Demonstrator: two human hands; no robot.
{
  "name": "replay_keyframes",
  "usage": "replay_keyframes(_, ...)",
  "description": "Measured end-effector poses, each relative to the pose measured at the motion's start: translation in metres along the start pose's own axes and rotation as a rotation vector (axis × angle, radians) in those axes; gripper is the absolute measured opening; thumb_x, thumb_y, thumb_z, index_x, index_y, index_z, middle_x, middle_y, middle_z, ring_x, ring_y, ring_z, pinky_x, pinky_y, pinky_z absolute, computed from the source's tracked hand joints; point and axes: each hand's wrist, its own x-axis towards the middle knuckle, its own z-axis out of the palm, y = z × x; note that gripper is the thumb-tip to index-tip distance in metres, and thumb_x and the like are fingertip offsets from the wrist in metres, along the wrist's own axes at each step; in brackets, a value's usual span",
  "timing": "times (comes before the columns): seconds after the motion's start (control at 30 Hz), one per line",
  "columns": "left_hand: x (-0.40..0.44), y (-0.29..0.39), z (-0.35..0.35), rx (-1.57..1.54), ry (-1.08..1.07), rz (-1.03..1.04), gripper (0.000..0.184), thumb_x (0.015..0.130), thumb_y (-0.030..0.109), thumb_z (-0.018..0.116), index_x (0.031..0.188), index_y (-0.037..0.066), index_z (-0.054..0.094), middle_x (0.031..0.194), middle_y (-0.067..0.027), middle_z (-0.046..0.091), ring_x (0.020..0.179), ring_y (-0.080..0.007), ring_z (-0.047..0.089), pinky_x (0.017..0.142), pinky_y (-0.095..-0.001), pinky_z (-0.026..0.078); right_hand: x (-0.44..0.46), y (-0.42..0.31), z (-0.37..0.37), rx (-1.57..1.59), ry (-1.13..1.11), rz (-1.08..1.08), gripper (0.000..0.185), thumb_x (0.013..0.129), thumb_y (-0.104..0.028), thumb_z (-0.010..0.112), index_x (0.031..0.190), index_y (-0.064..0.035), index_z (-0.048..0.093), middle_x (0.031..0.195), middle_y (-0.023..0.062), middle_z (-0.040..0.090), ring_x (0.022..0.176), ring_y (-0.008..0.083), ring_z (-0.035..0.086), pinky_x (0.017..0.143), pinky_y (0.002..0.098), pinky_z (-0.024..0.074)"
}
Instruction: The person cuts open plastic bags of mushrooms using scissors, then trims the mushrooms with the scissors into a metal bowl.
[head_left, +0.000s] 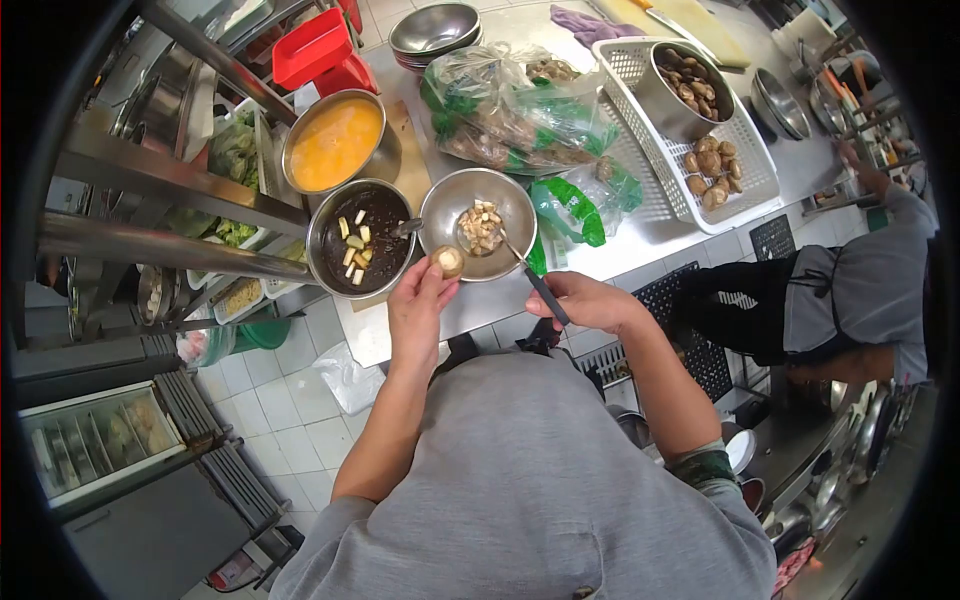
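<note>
My left hand point(418, 305) pinches a brown mushroom point(448, 262) at the near rim of a steel bowl point(450, 195), its pale cut underside turned up. My right hand point(588, 303) is wrapped round a black-handled tool point(545, 294). Its thin metal end reaches over the bowl; I cannot tell its exact kind. Pale chopped mushroom pieces point(480, 228) lie inside the bowl. Just left stands another steel bowl point(318, 258) with dark liquid and pale yellowish chunks point(354, 240), and a metal handle end point(407, 228) at its rim.
A pot of orange liquid point(337, 142) stands behind on the left. Plastic bags point(510, 110) fill the middle back. To the right, a white basket point(650, 140) holds loose mushrooms point(713, 170) and a pot of dark mushrooms point(690, 90). Another person point(850, 290) stands at far right.
</note>
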Motion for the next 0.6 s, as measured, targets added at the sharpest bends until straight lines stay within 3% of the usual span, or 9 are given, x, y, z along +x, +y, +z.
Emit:
replay_keyframes(0.2,-0.008,0.012,0.017,-0.037,-0.042,-0.027,0.038,0.102,0.018,0.058,0.133,-0.005,0.053,0.119,-0.0127,0.067,0.106,-0.0193,0.067,0.093,-0.0307,0.054,-0.056,0.015,-0.012,0.252,-0.009,-0.156,0.044,0.085,-0.039,0.079,0.106,-0.0036,0.063,0.077,-0.002,0.056,0.069,0.0075,0.053,0.061,0.0224,0.0438)
replay_keyframes(0.3,0.003,0.038,0.078,-0.038,-0.196,-0.013,0.038,0.102,0.017,0.058,0.133,-0.005,0.052,0.124,-0.0134,0.065,0.108,-0.0201,0.066,0.093,-0.0308,0.054,-0.08,0.043,-0.023,0.358,-0.006,-0.21,0.034,0.092,-0.031,0.075,0.106,-0.0026,0.062,0.081,-0.002,0.058,0.066,0.0061,0.053,0.059,0.0217,0.0442)
replay_keyframes(0.37,0.015,0.064,0.137,-0.07,-0.433,0.057,0.039,0.103,0.021,0.057,0.133,-0.004,0.053,0.126,-0.0139,0.063,0.109,-0.0216,0.066,0.094,-0.0321,0.054,-0.09,0.054,-0.027,0.38,0.051,-0.199,0.033,0.092,-0.03,0.074,0.106,-0.0028,0.062,0.08,-0.0021,0.057,0.067,0.0063,0.053,0.06,0.0214,0.0443)
replay_keyframes(0.4,0.015,0.081,0.166,-0.095,-0.55,0.097,0.039,0.103,0.023,0.057,0.133,-0.003,0.053,0.125,-0.0139,0.063,0.109,-0.0221,0.066,0.094,-0.0328,0.054,-0.092,0.059,-0.029,0.401,0.088,-0.186,0.041,0.087,-0.037,0.078,0.105,-0.0039,0.063,0.075,-0.0027,0.055,0.065,0.0072,0.054,0.058,0.0216,0.043)
replay_keyframes(0.5,0.017,0.106,0.216,0.016,-0.666,0.225,0.039,0.103,0.025,0.057,0.13,-0.003,0.056,0.12,-0.0127,0.066,0.106,-0.023,0.067,0.095,-0.0338,0.053,-0.103,0.078,-0.039,0.401,0.143,-0.228,0.042,0.086,-0.039,0.078,0.104,-0.004,0.063,0.074,-0.0026,0.055,0.065,0.0074,0.054,0.058,0.0217,0.0432)
replay_keyframes(0.53,0.022,0.104,0.212,0.189,-0.642,0.282,0.033,0.102,0.025,0.059,0.12,-0.003,0.062,0.111,-0.0142,0.068,0.101,-0.0199,0.067,0.091,-0.0328,0.054,-0.11,0.082,-0.042,0.398,0.163,-0.243,0.042,0.086,-0.039,0.079,0.104,-0.0043,0.062,0.074,-0.0028,0.055,0.064,0.0074,0.055,0.059,0.0216,0.043)
replay_keyframes(0.6,0.022,0.107,0.187,1.067,-0.649,0.395,0.027,0.099,0.019,0.058,0.113,-0.003,0.065,0.108,-0.0199,0.068,0.098,-0.0252,0.069,0.089,-0.0368,0.053,-0.122,0.1,-0.051,0.428,0.184,-0.296,0.035,0.089,-0.031,0.077,0.106,-0.0044,0.062,0.078,-0.0027,0.056,0.066,0.007,0.054,0.059,0.0221,0.044)
